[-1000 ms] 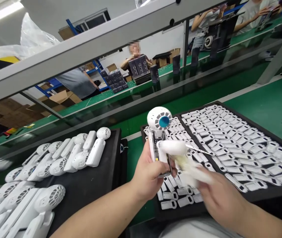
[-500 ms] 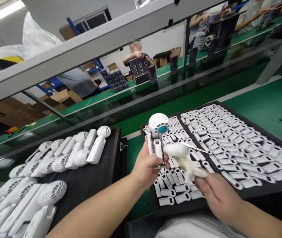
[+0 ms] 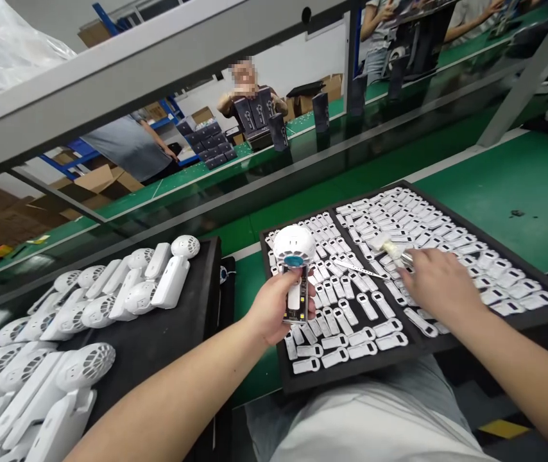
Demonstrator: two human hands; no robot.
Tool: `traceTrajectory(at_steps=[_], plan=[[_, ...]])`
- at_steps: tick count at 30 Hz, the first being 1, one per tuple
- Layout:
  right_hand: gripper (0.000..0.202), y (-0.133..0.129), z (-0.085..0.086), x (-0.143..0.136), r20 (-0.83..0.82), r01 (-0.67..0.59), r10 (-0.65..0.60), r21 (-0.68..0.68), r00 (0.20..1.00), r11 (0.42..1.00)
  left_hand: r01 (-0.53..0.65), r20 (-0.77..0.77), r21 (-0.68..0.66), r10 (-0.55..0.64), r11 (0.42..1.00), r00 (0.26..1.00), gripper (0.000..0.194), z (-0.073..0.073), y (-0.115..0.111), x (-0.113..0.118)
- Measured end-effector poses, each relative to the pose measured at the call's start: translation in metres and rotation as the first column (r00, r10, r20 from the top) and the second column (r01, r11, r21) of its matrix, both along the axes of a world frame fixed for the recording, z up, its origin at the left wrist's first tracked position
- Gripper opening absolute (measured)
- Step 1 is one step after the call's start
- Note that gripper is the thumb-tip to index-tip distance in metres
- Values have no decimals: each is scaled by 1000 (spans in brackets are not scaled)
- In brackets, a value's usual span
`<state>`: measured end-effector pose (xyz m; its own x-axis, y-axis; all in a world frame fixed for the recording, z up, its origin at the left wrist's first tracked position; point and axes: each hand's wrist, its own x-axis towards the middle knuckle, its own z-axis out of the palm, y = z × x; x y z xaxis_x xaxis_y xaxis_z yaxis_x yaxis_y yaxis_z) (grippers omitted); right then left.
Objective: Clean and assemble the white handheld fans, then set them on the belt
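Note:
My left hand (image 3: 274,311) is closed around the handle of a white handheld fan (image 3: 294,244), whose round head points up and has a teal centre. The handle's front is uncovered, showing a dark circuit board with a pale strip along its middle. My right hand (image 3: 440,285) is over the parts tray, its fingers closed on a small tool with a pale cream tip (image 3: 389,249) and a shiny shaft, perhaps a brush. Around it lie rows of small white slotted strips (image 3: 363,307). A long thin white piece with dark dots (image 3: 360,269) rests across them.
The strips fill a black two-part tray (image 3: 346,369) on the green bench. To the left, a black tray (image 3: 158,359) holds rows of white fans (image 3: 172,282). A grey metal beam (image 3: 158,48) crosses in front. Beyond it, people work near stacked dark boxes (image 3: 211,144).
My right hand has moved right and away from the fan, over the tray, with the pale-tipped tool. The fan stays in my left hand. My view has shifted slightly.

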<state>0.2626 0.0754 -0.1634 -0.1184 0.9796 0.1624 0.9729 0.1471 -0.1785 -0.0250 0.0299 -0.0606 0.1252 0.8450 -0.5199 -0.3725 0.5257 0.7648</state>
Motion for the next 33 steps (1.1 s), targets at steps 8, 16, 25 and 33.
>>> traceTrajectory(at_steps=[8, 16, 25, 33], plan=[[21, 38, -7, -81, -35, -246, 244, -117, 969, 962, -28, -133, 17, 30, 999, 991, 30, -4, 1, 1], [30, 10, 49, -79, -224, -177, 204, 136, 953, 975, 91, -257, 31, -80, 995, 963, 26, -10, 0, 3], [15, 35, 87, -101, -491, -130, 295, 343, 820, 930, 546, -539, 153, -393, 824, 745, 28, 10, -27, 5], [32, -30, 127, -49, -94, -644, 704, 334, 704, 688, 397, -487, 80, -311, 915, 816, 23, 23, -23, 6]])
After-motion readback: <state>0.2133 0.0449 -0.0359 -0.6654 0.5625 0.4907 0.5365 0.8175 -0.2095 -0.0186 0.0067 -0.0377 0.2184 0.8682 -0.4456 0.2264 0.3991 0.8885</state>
